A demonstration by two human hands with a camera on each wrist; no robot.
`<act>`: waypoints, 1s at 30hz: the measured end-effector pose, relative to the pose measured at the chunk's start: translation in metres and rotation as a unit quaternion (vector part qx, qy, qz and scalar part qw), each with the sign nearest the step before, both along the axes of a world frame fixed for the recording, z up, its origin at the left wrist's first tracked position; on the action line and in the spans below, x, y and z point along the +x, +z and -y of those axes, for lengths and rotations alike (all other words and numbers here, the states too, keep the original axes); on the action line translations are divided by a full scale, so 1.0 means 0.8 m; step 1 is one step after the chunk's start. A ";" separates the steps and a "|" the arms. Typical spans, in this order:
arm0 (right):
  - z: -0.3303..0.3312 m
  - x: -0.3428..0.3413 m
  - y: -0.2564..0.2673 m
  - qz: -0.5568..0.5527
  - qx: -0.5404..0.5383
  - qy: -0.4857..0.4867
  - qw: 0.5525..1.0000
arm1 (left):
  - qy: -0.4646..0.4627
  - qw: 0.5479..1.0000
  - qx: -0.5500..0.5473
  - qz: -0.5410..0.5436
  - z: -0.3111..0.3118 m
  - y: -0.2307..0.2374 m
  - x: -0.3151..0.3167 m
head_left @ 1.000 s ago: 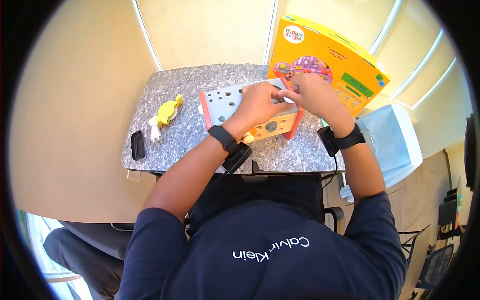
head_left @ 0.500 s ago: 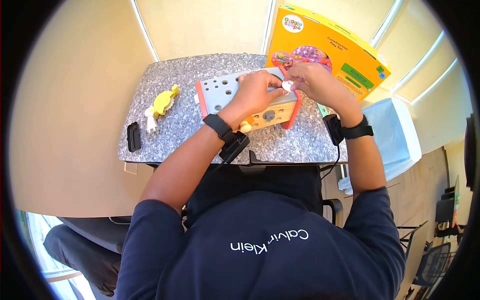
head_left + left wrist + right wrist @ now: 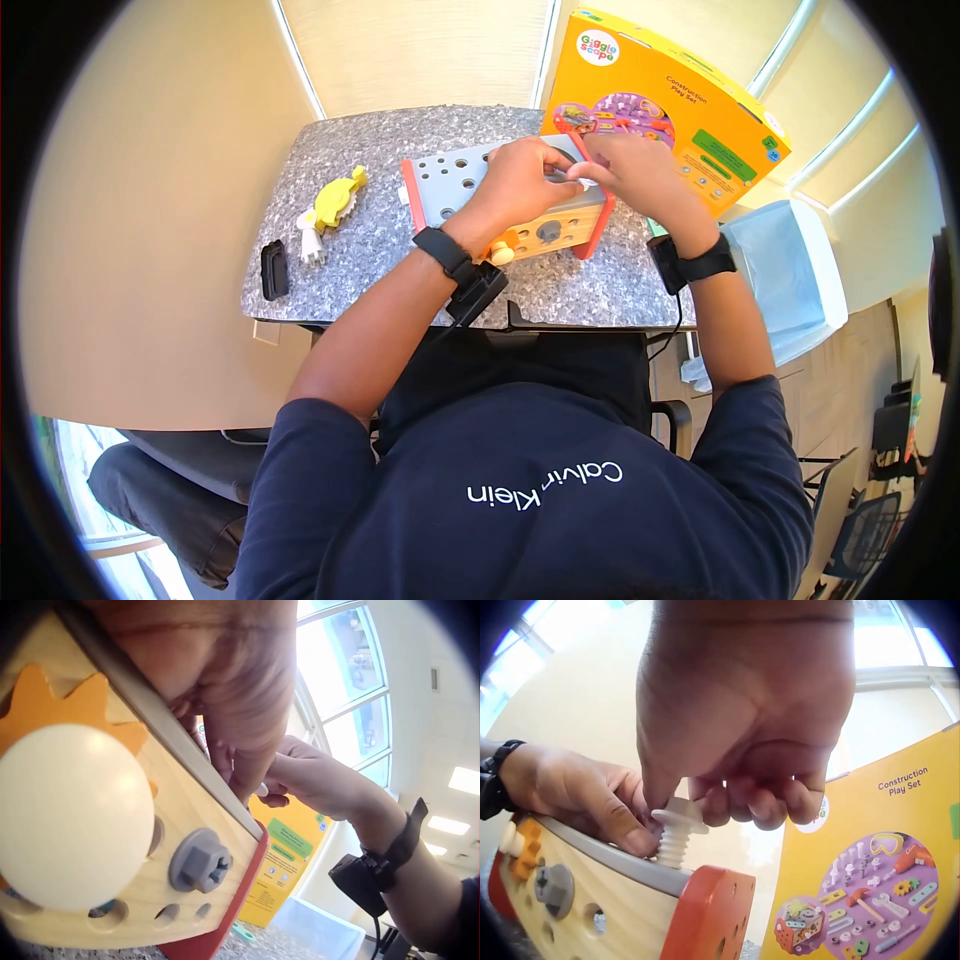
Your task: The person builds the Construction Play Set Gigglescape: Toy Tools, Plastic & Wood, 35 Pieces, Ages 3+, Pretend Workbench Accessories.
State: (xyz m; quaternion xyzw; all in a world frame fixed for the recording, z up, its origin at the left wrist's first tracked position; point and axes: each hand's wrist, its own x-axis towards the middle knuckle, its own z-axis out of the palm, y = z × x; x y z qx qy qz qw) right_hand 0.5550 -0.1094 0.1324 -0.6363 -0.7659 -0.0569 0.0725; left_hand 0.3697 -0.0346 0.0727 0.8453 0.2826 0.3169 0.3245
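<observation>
A toy workbench box (image 3: 432,192) with a grey holed top, wooden front and red end panels stands on the table. A white toy bolt (image 3: 673,846) rises upright from its top beside the right end panel. My right hand (image 3: 640,170) pinches the bolt's head between thumb and forefinger, its other fingers curled. Lying over the grey top, my left hand (image 3: 522,185) has thumb and forefinger around the bolt's threaded shank; the forefinger tip is partly hidden. A grey bolt (image 3: 202,862) and an orange gear (image 3: 79,705) with a cream knob sit on the wooden front.
Behind the toy stands a yellow Construction Play Set box (image 3: 690,100). Left on the speckled table (image 3: 370,270) lie yellow toy pieces (image 3: 337,200), a white piece (image 3: 311,238) and a black case (image 3: 273,270). A lined white bin (image 3: 790,270) stands to the right.
My right hand has turned at the wrist over the bolt, its fingers now covering more of the head. My left hand stays on the toy's top. The head view has shifted slightly.
</observation>
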 end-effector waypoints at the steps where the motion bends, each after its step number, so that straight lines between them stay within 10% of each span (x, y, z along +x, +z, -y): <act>1: 0.004 0.002 0.003 -0.019 0.017 0.006 1.000 | 0.001 1.000 -0.001 -0.001 -0.001 -0.002 -0.001; 8: -0.003 0.032 0.002 -0.095 0.073 0.230 0.966 | 0.013 1.000 0.009 -0.001 0.000 -0.001 0.000; 13: 0.006 0.010 0.007 -0.061 -0.009 0.052 0.997 | 0.025 1.000 0.011 -0.015 0.000 -0.001 0.002; 30: -0.001 -0.004 -0.020 0.107 0.021 -0.056 0.992 | 0.012 1.000 0.013 0.009 -0.005 -0.009 0.003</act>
